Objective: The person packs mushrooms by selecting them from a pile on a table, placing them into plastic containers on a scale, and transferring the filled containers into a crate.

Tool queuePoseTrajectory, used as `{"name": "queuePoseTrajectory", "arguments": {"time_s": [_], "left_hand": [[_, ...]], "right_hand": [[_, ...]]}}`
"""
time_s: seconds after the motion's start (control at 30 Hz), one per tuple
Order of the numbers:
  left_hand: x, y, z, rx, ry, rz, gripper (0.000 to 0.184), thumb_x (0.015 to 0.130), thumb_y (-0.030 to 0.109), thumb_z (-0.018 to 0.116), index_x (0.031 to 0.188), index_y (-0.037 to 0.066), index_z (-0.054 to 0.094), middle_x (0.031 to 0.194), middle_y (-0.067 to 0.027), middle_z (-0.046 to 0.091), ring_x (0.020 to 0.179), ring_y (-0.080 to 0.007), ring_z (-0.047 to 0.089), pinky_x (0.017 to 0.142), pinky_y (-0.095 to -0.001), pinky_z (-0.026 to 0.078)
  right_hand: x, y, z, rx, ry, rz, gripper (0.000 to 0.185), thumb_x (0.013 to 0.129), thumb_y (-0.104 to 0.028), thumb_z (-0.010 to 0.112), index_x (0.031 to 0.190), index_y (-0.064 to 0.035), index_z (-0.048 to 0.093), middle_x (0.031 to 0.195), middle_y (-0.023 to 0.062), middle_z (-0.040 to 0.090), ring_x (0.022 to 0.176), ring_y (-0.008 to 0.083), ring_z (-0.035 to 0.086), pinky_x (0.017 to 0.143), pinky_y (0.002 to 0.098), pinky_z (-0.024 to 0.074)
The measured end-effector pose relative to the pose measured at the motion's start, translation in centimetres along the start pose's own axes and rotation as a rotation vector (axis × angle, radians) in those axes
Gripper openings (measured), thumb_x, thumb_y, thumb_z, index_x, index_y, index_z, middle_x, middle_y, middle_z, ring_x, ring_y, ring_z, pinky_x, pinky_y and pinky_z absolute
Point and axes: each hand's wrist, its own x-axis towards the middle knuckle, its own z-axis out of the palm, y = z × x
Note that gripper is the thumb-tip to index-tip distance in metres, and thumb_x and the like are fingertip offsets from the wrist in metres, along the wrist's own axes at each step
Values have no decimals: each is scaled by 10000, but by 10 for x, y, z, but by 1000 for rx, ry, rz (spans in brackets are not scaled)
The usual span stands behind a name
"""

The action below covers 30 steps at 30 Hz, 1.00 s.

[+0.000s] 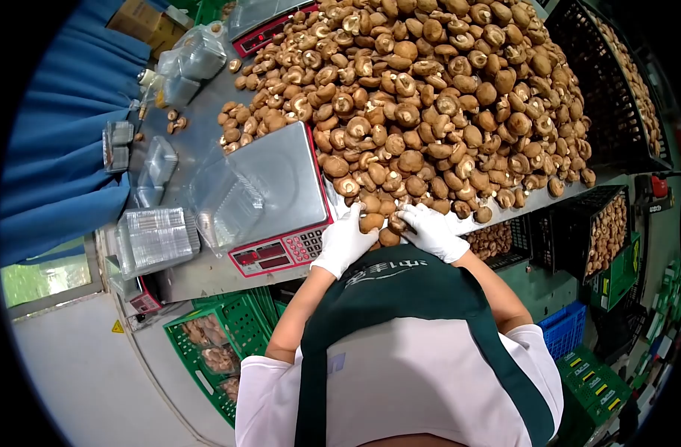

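Observation:
A large heap of brown shiitake mushrooms (pixel 430 97) covers the table in front of me. My left hand (pixel 343 241), in a white glove, is at the heap's near edge, thumb and fingers closed about a brown-capped mushroom (pixel 371 222). Close to its right, my right hand (pixel 433 234), also gloved in white, has its fingertips closed on another mushroom (pixel 397 223). More mushrooms lie between the hands, against my green apron (pixel 407 287). Whether a tray sits under them is hidden. Left of my left hand stands a red-framed scale (pixel 288 175) with a clear plastic tray (pixel 240 205) on its plate.
Stacked clear trays (pixel 158 237) stand at the table's left, below more plastic packs (pixel 195 59). A second scale (pixel 262 33) is at the back. Black crates (pixel 605 231) of mushrooms stand at the right. A green crate (pixel 206 335) with packed mushrooms is below left.

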Motion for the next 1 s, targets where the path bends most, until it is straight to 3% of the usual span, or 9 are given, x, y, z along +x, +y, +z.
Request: {"name": "queuePoseTrajectory", "arguments": {"time_s": [0.2,0.4,0.5,0.63,0.73,0.77,0.87,0.93,1.0], "left_hand": [[12,-13,40,-196,41,-22,869,688,259,673,1423,125,230,1249,-248,419,1081,-396,524,859,-436,472],[20,1,29,-72,-76,-104,926,680,317,681,1437,108,190,1254,-263,435,1107,-412,502,904,-427,447],[21,0,30,-99,-66,-111,875,663,321,699,1395,118,264,1224,-265,455,1110,-419,498,916,-437,436],[22,-18,39,-229,1,-43,713,652,244,716,1265,120,373,1182,-219,481,1096,-357,522,904,-412,444],[17,-27,42,-1201,-118,-13,644,666,76,704,1225,102,385,1146,-132,488,1049,-249,529,872,-304,445],[8,-18,21,-1244,-159,-41,607,692,53,627,1245,109,380,1163,-117,482,1064,-242,532,876,-306,458],[0,-29,10,-1683,-340,-63,614,695,52,542,1279,123,367,1146,-197,520,981,-303,597,852,-394,500],[0,-38,18,-2157,-497,27,668,663,122,539,1306,137,361,1239,-249,464,1091,-412,522,920,-522,448],[3,-42,27,-2254,-510,-23,683,666,156,553,1320,145,355,1270,-253,439,1120,-437,486,938,-557,419]], "right_hand": [[9,-6,-7,-38,-144,-39,419,676,-147,703,1070,-78,579,1134,107,537,916,294,569,742,379,499],[22,-13,-30,133,18,163,313,764,-202,674,1050,-88,621,1078,98,607,947,275,616,792,339,512],[41,-11,-36,-116,297,252,351,769,-184,655,1095,-79,580,1075,98,601,878,258,614,719,343,522],[68,2,-22,-519,289,351,406,761,-156,623,1134,-31,523,924,120,559,742,272,583,585,359,501],[80,-3,-21,-580,282,402,347,776,-109,566,1113,-29,529,898,123,546,746,271,573,579,355,492],[80,-4,-21,-579,279,403,347,776,-109,566,1113,-29,529,898,123,546,746,271,573,579,355,492],[80,-5,-20,-613,334,360,284,777,-55,515,1060,-38,533,909,123,549,786,266,561,600,357,490],[80,-7,-20,-603,332,357,255,781,-53,507,1034,-42,532,912,121,549,786,268,561,601,356,490],[80,-3,-18,-559,338,358,207,757,-79,559,959,-53,522,904,112,549,790,275,559,614,355,490]]}}
